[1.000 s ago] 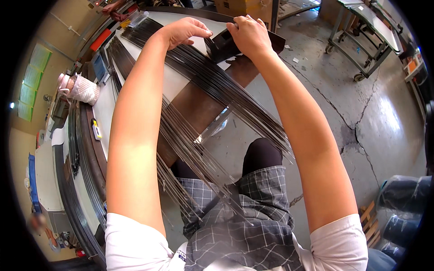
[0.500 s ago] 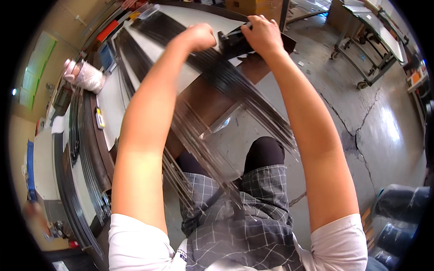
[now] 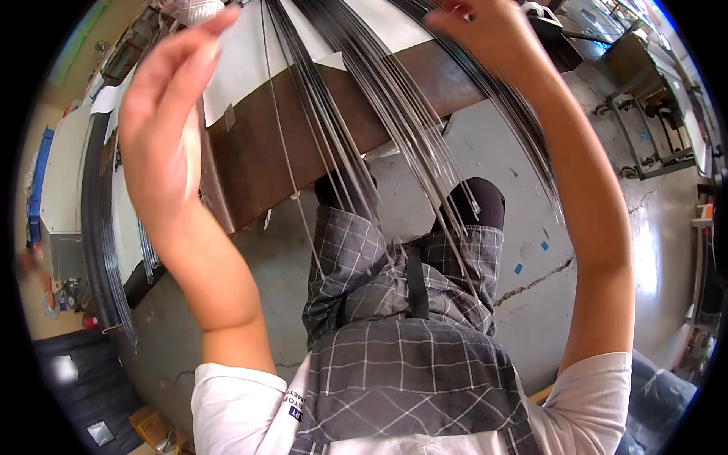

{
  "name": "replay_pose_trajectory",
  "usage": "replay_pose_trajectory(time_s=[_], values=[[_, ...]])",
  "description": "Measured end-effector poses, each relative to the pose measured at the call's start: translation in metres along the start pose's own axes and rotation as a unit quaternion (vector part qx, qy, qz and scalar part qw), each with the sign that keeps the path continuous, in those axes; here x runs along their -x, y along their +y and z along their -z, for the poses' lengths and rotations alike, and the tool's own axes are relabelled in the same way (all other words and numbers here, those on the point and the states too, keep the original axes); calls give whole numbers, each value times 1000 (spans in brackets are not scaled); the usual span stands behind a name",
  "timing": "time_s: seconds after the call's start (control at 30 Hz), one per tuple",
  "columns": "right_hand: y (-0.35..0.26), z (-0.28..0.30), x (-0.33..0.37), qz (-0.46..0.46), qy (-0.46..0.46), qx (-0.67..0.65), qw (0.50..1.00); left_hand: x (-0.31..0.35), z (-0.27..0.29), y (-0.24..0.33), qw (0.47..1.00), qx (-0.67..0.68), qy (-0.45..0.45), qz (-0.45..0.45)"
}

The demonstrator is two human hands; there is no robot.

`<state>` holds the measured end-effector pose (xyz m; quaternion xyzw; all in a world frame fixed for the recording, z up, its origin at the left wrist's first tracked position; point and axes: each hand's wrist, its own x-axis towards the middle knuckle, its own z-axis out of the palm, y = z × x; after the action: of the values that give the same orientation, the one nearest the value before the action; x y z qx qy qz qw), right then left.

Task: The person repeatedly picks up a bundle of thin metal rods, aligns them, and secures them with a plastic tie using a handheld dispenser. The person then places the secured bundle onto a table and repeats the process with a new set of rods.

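Note:
Long bundles of thin, dark, wire-like strands lie across the worktable and hang over its brown front edge toward my knees. My left hand is raised above the table's left part, fingers stretched out and holding nothing. At the top edge my right hand hovers over the right-hand bundle. Its fingers are bent and blurred, partly cut off, so their hold cannot be made out. A black object with a white roll-like part sits beyond my right forearm.
A wheeled cart stands at the right on the cracked grey floor. More dark strips run along the left side. A whitish wrapped spool is at the top left. Plastic-wrapped dark bundles lie at lower right.
My left hand has swung left and opened from a closed shape. My right hand has left the black object and moved right. The view has turned, and the strands now hang spread in separate bundles.

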<state>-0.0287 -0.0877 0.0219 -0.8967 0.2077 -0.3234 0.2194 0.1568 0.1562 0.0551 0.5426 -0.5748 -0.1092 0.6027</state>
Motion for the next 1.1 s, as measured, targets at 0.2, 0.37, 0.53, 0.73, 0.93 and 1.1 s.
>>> replay_pose_trajectory(time_s=[0.2, 0.37, 0.53, 0.73, 0.93, 1.1], values=[[-66, -35, 59, -8, -281, -129, 951, 109, 9, -17, 976, 194, 51, 84], [-77, -43, 75, -59, -356, -104, 927, 155, -14, -34, 938, 296, 31, 176], [-83, -57, 84, -32, -347, -34, 937, 182, -29, -40, 913, 334, 40, 231], [-91, -55, 89, -61, -325, -17, 944, 193, -38, -55, 895, 308, 51, 319], [-84, -58, 88, -120, -358, 16, 926, 210, -73, -94, 832, 358, -6, 424], [-86, -70, 82, -73, -353, 99, 928, 188, -106, -101, 825, 386, -72, 407]])
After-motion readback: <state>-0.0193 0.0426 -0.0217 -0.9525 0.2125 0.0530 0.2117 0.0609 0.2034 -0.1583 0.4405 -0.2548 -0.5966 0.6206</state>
